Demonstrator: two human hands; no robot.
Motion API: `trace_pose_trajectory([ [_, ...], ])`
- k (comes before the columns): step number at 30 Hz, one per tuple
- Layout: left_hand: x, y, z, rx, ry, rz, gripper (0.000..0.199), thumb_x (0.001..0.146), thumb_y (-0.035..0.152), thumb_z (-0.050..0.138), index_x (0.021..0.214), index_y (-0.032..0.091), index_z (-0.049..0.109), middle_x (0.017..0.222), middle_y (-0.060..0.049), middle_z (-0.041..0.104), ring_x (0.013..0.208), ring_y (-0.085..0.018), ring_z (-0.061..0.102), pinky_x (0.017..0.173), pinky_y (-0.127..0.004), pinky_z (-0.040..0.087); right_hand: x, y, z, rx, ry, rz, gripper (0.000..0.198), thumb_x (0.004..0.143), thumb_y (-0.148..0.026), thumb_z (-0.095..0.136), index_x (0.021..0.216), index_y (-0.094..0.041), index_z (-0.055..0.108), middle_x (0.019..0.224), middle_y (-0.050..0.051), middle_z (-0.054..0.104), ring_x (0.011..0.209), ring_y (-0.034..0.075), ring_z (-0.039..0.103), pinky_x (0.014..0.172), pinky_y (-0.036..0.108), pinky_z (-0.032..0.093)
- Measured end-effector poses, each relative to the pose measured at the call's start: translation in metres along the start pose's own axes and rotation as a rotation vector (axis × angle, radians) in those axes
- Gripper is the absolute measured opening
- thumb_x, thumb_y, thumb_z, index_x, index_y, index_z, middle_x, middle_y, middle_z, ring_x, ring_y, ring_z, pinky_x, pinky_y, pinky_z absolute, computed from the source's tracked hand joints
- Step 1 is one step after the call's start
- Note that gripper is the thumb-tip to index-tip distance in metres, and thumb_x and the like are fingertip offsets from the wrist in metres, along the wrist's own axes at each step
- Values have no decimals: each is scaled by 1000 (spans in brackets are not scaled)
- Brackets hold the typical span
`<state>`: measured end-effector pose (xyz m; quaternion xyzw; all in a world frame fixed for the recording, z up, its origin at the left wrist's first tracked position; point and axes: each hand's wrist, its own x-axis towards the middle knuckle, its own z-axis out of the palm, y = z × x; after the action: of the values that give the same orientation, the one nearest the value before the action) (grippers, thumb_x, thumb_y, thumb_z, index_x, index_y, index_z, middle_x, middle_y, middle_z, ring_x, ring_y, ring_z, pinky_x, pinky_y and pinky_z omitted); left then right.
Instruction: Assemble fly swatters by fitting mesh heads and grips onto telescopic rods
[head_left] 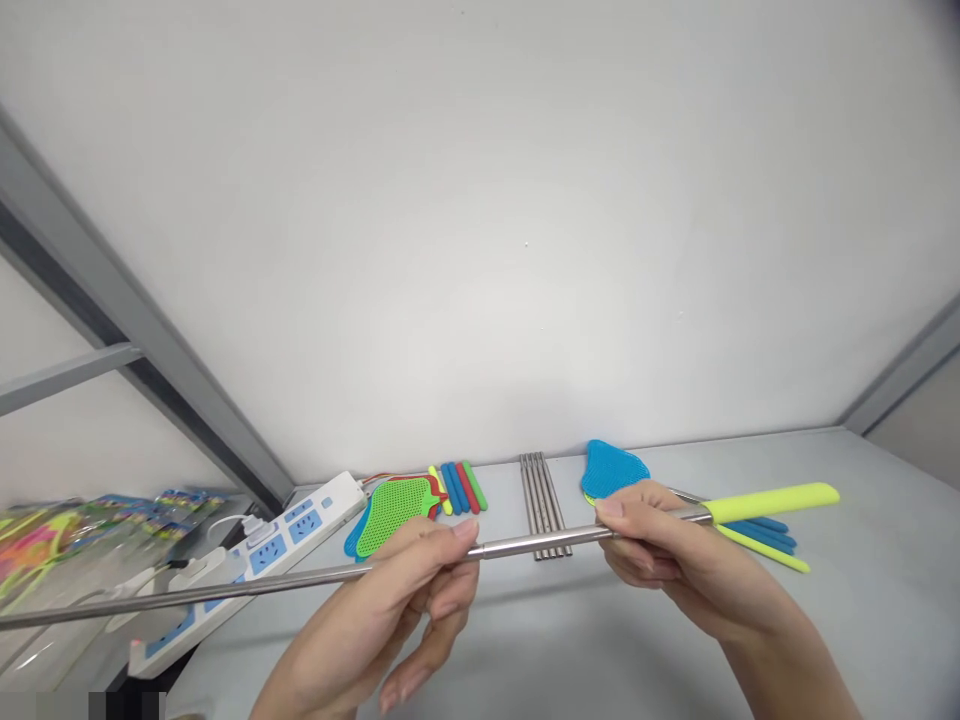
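Note:
A telescopic metal rod (540, 543) stretches across the view, drawn out long, with its thin end leaving the picture at the left. On its right end sits a yellow handle (780, 502). My left hand (397, 610) pinches the rod between thumb and forefinger, the other fingers loosely curled below. Closed round the rod just left of the handle is my right hand (675, 555). Behind my hands lie a green perforated fly swatter head (397, 510), a blue fly swatter head (611, 468) and several short metal rods (541, 500) side by side.
Several coloured handles (465, 485) lie in a row by the back wall. More blue handles (761, 530) rest at the right, beyond my right hand. A white power strip (300, 540) with plugs runs along the left, beside clear plastic packaging (82, 570). A grey metal frame (150, 310) rises there.

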<state>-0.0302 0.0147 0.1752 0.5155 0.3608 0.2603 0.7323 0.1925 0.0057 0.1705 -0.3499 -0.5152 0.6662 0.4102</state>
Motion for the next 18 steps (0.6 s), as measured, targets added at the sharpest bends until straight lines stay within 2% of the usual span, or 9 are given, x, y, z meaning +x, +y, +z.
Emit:
trace_pose_trajectory([
  [6,2,0,-8,-23,7,2,42,83,34,28,45,18,33,26,8,21,24,-4,18,45,-23,23,3,-2,-6,13,-7,13,43,79,-29,43,41,-16,30,39,-6,17,41,6,15,44,26,10],
  [11,2,1,-10,3,9,7,42,83,34,27,45,18,33,23,7,26,25,-4,16,44,-23,24,3,-4,-11,20,1,14,43,79,-29,43,40,-16,30,39,-6,17,41,6,16,44,26,10],
  [18,1,6,-15,17,43,-14,43,80,40,31,43,19,32,22,7,25,25,-5,17,45,-23,27,6,-5,-15,31,-4,-3,43,78,-29,44,40,-16,30,38,-7,17,40,5,15,44,26,10],
])
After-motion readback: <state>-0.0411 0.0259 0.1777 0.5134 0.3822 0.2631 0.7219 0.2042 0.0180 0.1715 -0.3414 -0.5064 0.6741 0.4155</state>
